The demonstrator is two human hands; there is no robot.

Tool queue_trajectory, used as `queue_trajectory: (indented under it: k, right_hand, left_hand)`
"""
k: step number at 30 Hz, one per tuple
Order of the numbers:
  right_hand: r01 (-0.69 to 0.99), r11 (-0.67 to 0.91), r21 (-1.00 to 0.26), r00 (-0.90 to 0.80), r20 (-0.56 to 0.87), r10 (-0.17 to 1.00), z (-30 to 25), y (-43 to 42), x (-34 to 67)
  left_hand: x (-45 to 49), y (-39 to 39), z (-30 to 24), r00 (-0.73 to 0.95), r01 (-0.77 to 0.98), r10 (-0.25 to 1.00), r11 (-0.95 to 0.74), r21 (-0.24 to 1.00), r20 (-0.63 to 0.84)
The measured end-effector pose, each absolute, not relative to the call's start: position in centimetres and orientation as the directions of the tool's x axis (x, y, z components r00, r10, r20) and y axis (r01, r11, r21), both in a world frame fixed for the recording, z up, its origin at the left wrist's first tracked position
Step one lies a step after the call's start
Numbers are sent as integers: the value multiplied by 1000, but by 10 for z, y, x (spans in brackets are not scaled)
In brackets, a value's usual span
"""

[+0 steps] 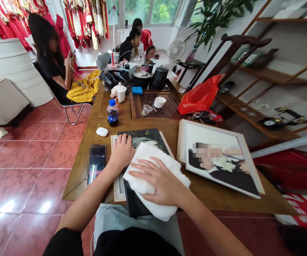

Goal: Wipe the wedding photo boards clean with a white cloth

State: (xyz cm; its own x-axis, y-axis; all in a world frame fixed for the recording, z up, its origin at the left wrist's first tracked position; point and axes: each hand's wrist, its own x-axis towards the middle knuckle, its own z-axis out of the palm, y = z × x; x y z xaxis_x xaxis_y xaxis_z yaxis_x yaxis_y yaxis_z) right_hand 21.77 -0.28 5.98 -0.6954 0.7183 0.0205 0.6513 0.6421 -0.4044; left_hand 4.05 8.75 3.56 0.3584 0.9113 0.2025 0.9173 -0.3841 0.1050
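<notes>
My right hand (159,181) lies flat, fingers spread, on a folded white cloth (153,170) that covers a dark glossy picture panel (145,137). The panel rests on a light wooden frame (117,185) at the near edge of the wooden table (212,192). My left hand (121,151) presses on the panel's left side, fingers curled over its top left part. A second white-framed photograph (222,160) leans to the right of the cloth.
A phone (97,161) and a white earbud case (102,132) lie left of the panel. Further back stand a cola bottle (112,113), a white teapot (120,91), cups, a black kettle (159,76) and a red plastic bag (200,96). People sit at the far end; a shelf stands right.
</notes>
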Motion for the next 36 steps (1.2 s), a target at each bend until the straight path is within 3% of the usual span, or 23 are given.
queue_trajectory:
  k: [10, 16, 21, 25, 31, 36]
  right_hand:
    - [782, 552, -290, -525, 172, 833, 51, 28, 254]
    - [654, 679, -334, -708, 46, 705, 57, 8, 236]
    - [570, 729, -379, -782, 21, 623, 59, -4, 227]
    - [626, 692, -359, -729, 46, 683, 56, 11, 238]
    - [755, 584, -300, -547, 204, 812, 46, 46, 261]
    - [787, 554, -273, -507, 227, 832, 45, 51, 261]
  left_hand:
    - [41, 89, 33, 349, 919, 914, -378, 117, 206]
    - [41, 87, 36, 356, 918, 915, -380, 111, 191]
    - [41, 87, 35, 355, 917, 911, -383, 109, 209]
    - [40, 88, 34, 358, 915, 908, -388, 114, 219]
    - [40, 89, 33, 347, 913, 907, -385, 137, 238]
    - [41, 88, 34, 339, 918, 914, -373, 135, 221]
